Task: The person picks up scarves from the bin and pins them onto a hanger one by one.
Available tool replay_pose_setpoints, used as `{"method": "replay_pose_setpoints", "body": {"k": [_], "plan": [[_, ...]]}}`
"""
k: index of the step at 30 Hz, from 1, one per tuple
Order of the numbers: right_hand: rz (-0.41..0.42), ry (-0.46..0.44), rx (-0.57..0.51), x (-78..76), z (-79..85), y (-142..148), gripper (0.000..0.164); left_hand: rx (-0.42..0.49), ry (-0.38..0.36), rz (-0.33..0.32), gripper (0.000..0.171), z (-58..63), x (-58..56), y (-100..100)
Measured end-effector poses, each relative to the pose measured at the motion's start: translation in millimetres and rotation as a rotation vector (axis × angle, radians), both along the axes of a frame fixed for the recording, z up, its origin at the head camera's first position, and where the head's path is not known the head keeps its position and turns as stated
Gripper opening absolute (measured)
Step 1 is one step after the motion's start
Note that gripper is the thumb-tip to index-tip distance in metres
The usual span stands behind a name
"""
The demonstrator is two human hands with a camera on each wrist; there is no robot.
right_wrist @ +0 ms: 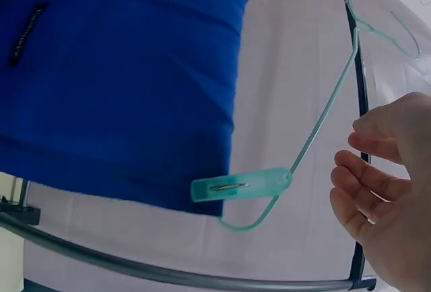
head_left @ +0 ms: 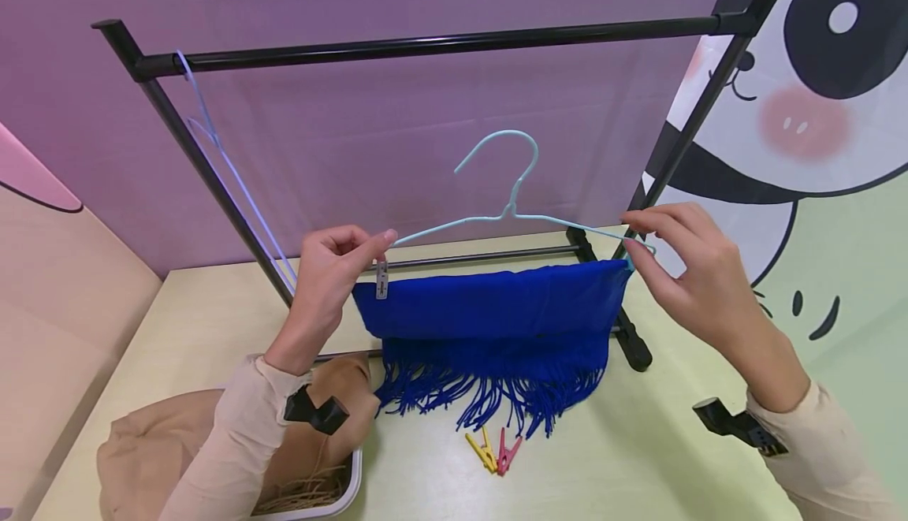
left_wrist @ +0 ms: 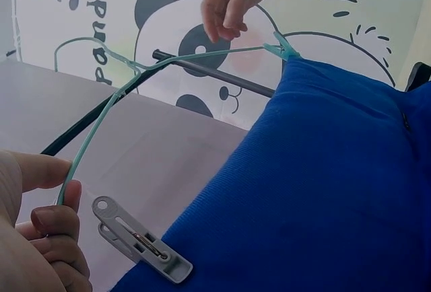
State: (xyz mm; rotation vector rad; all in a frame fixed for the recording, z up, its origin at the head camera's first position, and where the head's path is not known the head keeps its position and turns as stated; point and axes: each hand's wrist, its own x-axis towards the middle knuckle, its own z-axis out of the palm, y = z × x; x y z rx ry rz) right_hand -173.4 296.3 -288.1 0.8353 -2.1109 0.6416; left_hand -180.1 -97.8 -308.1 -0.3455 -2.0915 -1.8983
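My left hand (head_left: 329,269) pinches the left arm of a mint-green hanger (head_left: 454,225) between thumb and fingers. A blue fringed scarf (head_left: 496,308) hangs folded from the hanger. At its left end a grey clothespin (left_wrist: 145,241) clips the cloth, close below my left fingers. A mint-green clothespin (right_wrist: 242,184) holds the scarf's other corner at the hanger's right end. Beside that end, my right hand (head_left: 691,269) is held with fingers parted and loosely bent. The right wrist view shows a gap between these fingers and the hanger wire.
Behind the scarf stands a black garment rack (head_left: 440,44) with a lavender hanger (head_left: 234,162) on its left end. Yellow (head_left: 484,453) and pink (head_left: 506,453) clothespins lie on the table. At the front left, tan cloth (head_left: 163,442) spills over a white-rimmed basket (head_left: 351,489).
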Motion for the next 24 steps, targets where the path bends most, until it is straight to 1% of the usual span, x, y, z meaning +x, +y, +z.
{"method": "replay_pose_setpoints", "body": {"k": [5, 8, 16, 24], "plan": [[0.043, 0.007, 0.004, -2.3, 7.9, -8.6, 0.028, -0.002, 0.000, 0.002, 0.040, 0.6, 0.4, 0.1], [0.076, -0.008, 0.009, -6.5, 10.7, -10.4, 0.026, -0.002, 0.000, 0.001, 0.040, 1.1, 0.8, 0.2], [0.111, -0.135, 0.021, -10.9, 24.9, -23.2, 0.026, 0.001, 0.001, 0.003, 0.038, 0.8, 1.9, -0.3], [0.211, -0.237, 0.087, -14.4, 33.9, -42.4, 0.027, 0.005, 0.005, 0.004, 0.040, 0.9, 3.0, -0.2]]}}
